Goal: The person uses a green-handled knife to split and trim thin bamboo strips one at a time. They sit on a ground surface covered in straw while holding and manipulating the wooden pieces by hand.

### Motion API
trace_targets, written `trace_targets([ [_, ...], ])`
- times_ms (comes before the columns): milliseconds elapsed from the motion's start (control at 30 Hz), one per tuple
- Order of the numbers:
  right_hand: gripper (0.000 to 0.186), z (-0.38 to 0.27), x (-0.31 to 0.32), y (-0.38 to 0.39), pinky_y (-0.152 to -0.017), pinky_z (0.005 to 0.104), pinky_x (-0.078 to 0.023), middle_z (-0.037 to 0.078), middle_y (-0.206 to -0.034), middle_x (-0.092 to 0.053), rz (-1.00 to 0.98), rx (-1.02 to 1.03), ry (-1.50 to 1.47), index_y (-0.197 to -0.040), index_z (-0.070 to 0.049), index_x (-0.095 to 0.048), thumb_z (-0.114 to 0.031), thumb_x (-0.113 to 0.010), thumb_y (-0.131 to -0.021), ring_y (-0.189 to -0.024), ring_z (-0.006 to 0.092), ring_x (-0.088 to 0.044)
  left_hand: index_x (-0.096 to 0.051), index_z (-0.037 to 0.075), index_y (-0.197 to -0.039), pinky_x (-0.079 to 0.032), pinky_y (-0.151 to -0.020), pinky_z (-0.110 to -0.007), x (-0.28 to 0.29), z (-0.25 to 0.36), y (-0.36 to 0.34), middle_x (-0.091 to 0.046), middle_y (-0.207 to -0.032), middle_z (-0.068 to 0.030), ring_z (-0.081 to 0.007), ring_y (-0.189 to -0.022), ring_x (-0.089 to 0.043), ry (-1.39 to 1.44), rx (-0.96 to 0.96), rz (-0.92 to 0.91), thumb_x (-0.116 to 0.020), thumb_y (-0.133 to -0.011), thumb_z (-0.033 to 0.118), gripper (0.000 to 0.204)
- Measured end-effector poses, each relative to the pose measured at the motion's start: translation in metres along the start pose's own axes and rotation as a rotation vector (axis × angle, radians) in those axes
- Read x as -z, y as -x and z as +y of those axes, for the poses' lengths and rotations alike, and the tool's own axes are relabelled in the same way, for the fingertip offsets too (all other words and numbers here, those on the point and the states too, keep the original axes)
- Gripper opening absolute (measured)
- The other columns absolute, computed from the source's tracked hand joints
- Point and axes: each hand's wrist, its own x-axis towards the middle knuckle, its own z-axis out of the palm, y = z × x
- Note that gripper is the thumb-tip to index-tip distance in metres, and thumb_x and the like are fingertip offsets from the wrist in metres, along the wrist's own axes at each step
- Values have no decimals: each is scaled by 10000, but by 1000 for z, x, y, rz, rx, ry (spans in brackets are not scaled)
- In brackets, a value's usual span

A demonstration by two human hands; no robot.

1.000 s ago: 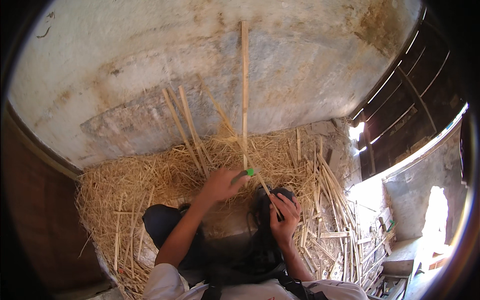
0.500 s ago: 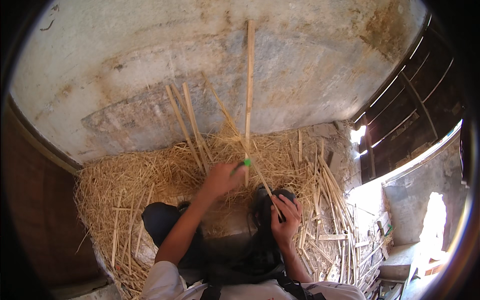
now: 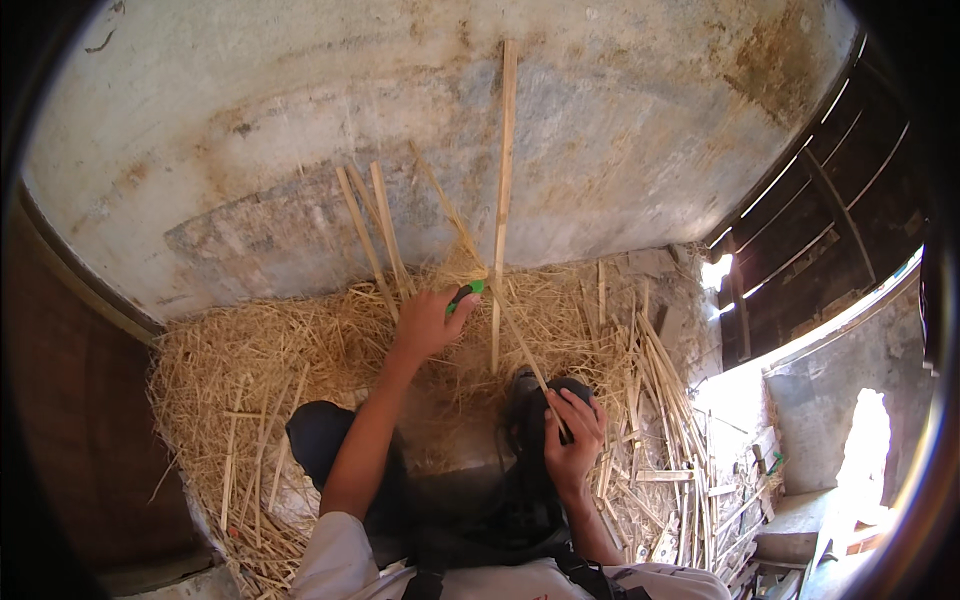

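Observation:
My left hand (image 3: 425, 322) is closed round a green-and-black hand tool (image 3: 466, 292) that looks like a utility knife; its blade is too small to make out. The tool lies against the far part of a thin wooden strip (image 3: 524, 342), which runs from my right knee up toward the wall. Curled shavings (image 3: 462, 262) bunch along the strip just beyond the tool. My right hand (image 3: 575, 435) grips the strip's near end on my right knee, with fingers wrapped over it. Something dark shows under those fingers, mostly hidden.
A tall wooden slat (image 3: 505, 150) and several shorter slats (image 3: 383, 220) lean on the stained wall (image 3: 620, 150). Straw-like shavings (image 3: 280, 350) cover the floor. Many loose strips (image 3: 680, 420) lie to the right. A dark slatted panel (image 3: 820, 220) stands at far right.
My left hand has moved away from me and slightly left along the strip, carrying the green-and-black tool. My right hand stays on the knee, still holding the strip.

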Motion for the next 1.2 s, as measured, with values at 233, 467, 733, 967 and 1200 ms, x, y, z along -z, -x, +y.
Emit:
trace_targets([
  [233, 293, 3, 5, -1, -1180, 465, -392, 20, -1188, -829, -10, 15, 29, -1172, -132, -831, -30, -766, -905, -1221, 207, -734, -782, -1, -1010, -417, -518, -440, 8, 35, 21, -504, -554, -106, -252, -486, -517, 146, -19, -335, -528, -1131, 534, 605],
  [467, 292, -1, 2, 0, -1190, 465, -386, 24, -1190, -829, -9, 8, 11, -1170, -132, -833, -36, -769, -902, -1230, 208, -732, -732, 11, -879, -399, -500, -442, -1, 0, -1, -491, -540, -102, -253, -467, -493, 78, 92, -96, -559, -1123, 526, 595],
  [733, 292, 0, 6, -1, -1196, 461, -376, 21, -1188, -830, -15, -9, 20, -1167, -128, -836, -34, -771, -898, -1235, 210, -731, -718, -11, -871, -398, -499, -448, 0, 26, 18, -518, -549, -122, -253, -456, -465, 131, -25, -266, -571, -1121, 507, 594],
  [967, 298, 3, 2, 0, -1191, 461, -379, 18, -1186, -831, -5, 1, -16, -1170, -131, -836, -30, -774, -896, -1230, 209, -731, -766, -26, -1011, -433, -529, -449, 0, 1, -2, -533, -568, -137, -262, -485, -526, 80, 130, -178, -585, -1114, 498, 564],
  [1200, 287, 4, 5, -1, -1190, 463, -381, 17, -1185, -831, -8, -28, -5, -1173, -128, -835, -45, -780, -904, -1230, 203, -730, -738, -33, -975, -421, -521, -439, -1, 40, 31, -523, -566, -122, -255, -489, -511, 225, -35, -308, -561, -1123, 512, 592],
])
